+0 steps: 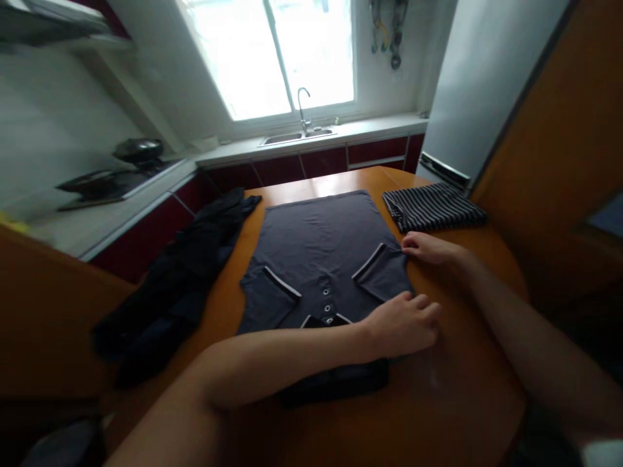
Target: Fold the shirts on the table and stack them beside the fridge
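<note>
A dark grey polo shirt (316,240) lies spread front up on the table, its collar toward me and its hem toward the window. Both short sleeves, edged in white, are folded inward over the front, beside the buttoned placket. My right hand (428,248) pinches the shirt's right edge next to the folded sleeve. Reaching across the collar, my left hand (402,325) is closed at the shirt's right shoulder; its fingertips are turned down and partly hidden. My left forearm covers part of the collar.
A folded black-and-white striped garment (433,206) lies at the table's (467,389) back right. Dark clothes (180,279) are heaped along the left edge. Beyond are a sink (292,137), a stove with pans (92,185) at left and a fridge (487,84) at right.
</note>
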`<state>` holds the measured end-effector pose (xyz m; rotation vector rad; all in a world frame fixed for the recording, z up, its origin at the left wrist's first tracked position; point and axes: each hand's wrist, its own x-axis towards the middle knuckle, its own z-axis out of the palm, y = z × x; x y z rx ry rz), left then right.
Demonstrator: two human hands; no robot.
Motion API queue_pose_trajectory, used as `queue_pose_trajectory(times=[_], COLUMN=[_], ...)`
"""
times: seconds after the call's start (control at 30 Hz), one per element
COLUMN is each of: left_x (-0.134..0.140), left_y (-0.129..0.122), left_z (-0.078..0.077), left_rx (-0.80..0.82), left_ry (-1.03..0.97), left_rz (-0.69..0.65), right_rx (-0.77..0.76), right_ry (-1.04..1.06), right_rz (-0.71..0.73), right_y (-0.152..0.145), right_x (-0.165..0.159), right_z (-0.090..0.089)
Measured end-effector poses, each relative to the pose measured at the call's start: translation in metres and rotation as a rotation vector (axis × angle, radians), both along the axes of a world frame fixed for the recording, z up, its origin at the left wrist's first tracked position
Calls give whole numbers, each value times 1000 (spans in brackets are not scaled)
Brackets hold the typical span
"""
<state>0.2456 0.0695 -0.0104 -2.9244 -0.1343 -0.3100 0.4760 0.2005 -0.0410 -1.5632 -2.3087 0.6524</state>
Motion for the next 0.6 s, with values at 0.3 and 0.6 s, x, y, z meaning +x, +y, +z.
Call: queue_pose_trajectory(times=[0.3,0.6], left_x=[6,-41], left_y=[-31,-78], left_z=[-7,22], left_rx=[49,-71], left_ry=[-22,-36], left_rz=[56,72], right_rx=[-98,-116], right_ry=[106,61], right_rz=[-12,-28], right_y=[13,15], right_x=[12,14], right_z=[-22,-17])
